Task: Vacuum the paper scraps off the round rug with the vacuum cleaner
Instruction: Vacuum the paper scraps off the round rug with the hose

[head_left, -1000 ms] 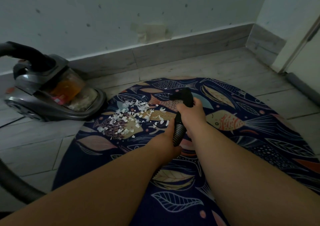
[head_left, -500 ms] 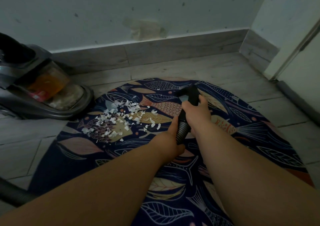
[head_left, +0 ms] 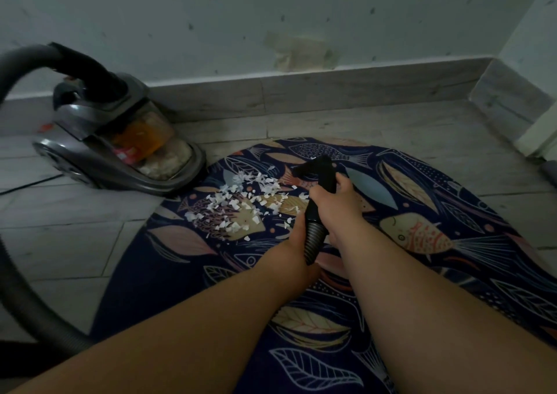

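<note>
Both hands, left hand (head_left: 297, 240) and right hand (head_left: 333, 203), clamp the hose nozzle (head_left: 319, 170); it should sweep slowly left across the paper scraps (head_left: 238, 206) at frame centre.

White paper scraps (head_left: 241, 205) on round rug (head_left: 422, 182)

Scraps (head_left: 241, 203) on rug (head_left: 422, 212); vacuum (head_left: 120, 143) left.
</note>
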Motion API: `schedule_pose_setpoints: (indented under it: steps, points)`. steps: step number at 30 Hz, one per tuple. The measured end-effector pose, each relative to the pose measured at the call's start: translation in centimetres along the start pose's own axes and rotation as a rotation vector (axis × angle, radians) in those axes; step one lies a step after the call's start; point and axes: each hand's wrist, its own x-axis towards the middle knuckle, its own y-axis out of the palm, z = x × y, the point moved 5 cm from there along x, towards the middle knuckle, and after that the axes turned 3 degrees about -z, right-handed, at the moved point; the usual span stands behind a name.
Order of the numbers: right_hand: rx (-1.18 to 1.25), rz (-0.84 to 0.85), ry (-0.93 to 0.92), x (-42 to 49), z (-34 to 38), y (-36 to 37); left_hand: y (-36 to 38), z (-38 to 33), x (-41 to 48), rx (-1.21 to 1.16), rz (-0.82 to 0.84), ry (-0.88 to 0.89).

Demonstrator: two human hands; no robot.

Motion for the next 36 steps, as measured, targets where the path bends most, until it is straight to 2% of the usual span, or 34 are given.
schedule_pose_setpoints:
  steps: [7,15,26,36]
  points:
    - [0.015,-0.024,0.019,0.0,0.2,-0.1,-0.3,0.2,0.6,0.021,-0.003,-0.014]
    - [0.037,-0.152,0.005,1.4,0.3,-2.1,-0.1,-1.1,2.7,0.007,0.035,0.032]
    - [0.006,-0.045,-0.004,4.1,2.2,0.2,-1.7,-0.9,5.0,-0.033,-0.016,0.013]
    - [-0.004,-0.148,0.04,0.5,1.3,-1.7,-0.8,-0.9,2.6,-0.041,0.046,0.05]
